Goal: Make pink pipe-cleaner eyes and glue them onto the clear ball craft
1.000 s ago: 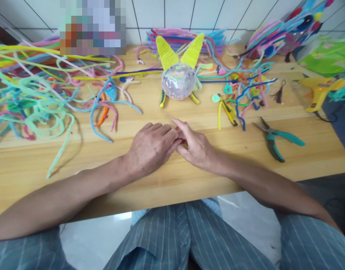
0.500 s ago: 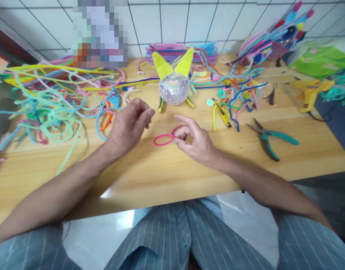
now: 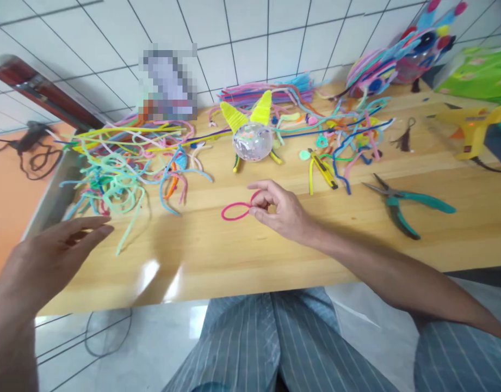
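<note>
My right hand (image 3: 279, 209) pinches a pink pipe cleaner (image 3: 235, 210) bent into loops, just above the wooden table (image 3: 274, 256). The thumb and fingers close on its right end. My left hand (image 3: 56, 256) hovers at the table's left front corner with its fingers stretched out flat and nothing in it, pointing toward a tangle of mint, blue and pink pipe cleaners (image 3: 119, 174). Behind the pink loop stands a glittery clear ball with two yellow ears (image 3: 252, 133).
Teal-handled pliers (image 3: 401, 204) lie to the right. A yellow glue gun (image 3: 472, 128) sits at the far right. A yellow utility knife (image 3: 324, 170) and more pipe cleaner scraps (image 3: 348, 136) lie behind. A tiled wall (image 3: 250, 38) backs the table.
My left hand let go of the pink loop and swung far left to the table's corner, fingers spreading. The right hand kept its pinch. The view turned left.
</note>
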A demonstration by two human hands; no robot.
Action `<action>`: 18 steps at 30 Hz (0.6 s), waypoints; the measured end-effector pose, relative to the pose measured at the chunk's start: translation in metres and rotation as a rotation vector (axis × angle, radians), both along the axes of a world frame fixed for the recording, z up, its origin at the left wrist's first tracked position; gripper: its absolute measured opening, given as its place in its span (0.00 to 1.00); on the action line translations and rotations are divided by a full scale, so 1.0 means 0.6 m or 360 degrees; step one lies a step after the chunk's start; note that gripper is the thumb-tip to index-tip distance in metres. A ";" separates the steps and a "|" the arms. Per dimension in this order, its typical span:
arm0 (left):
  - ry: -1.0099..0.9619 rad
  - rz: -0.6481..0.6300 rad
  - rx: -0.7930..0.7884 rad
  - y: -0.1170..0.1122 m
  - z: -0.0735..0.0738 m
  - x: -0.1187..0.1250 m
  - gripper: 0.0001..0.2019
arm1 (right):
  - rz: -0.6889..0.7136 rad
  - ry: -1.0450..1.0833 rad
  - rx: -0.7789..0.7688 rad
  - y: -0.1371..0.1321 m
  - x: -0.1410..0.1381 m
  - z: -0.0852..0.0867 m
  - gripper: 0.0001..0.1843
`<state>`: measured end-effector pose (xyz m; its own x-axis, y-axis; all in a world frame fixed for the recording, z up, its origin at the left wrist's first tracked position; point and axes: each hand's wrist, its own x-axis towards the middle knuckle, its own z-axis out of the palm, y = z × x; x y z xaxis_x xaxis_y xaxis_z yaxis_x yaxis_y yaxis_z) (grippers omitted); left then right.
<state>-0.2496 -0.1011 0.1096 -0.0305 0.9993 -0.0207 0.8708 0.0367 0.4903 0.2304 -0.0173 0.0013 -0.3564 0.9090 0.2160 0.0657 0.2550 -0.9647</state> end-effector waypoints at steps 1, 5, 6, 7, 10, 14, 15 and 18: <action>0.0006 0.0016 0.0001 0.001 -0.004 0.033 0.09 | 0.0019 -0.0010 -0.0006 -0.002 -0.002 0.001 0.22; -0.0429 -0.0319 0.0154 0.071 -0.038 0.252 0.17 | 0.0120 -0.0063 -0.0012 -0.009 -0.009 -0.002 0.24; -0.0522 -0.0475 0.0049 0.091 -0.048 0.302 0.19 | 0.0152 -0.0068 -0.0014 -0.010 -0.011 -0.003 0.25; -0.0611 -0.0612 -0.0014 0.108 -0.057 0.345 0.20 | 0.0178 -0.0071 -0.0014 -0.011 -0.013 -0.005 0.26; -0.0730 -0.0904 -0.0210 0.140 -0.085 0.421 0.21 | 0.0176 -0.0101 0.0019 -0.013 -0.014 -0.010 0.27; -0.0824 -0.0801 -0.0163 0.166 -0.107 0.418 0.19 | 0.0132 -0.0071 -0.0018 -0.009 -0.009 -0.008 0.26; -0.0810 -0.0748 -0.0118 0.173 -0.108 0.405 0.18 | 0.0124 -0.0040 -0.0042 -0.007 -0.008 -0.007 0.25; -0.0687 -0.0571 0.0137 0.194 -0.102 0.353 0.19 | 0.0064 0.0029 -0.0062 -0.001 -0.004 -0.005 0.24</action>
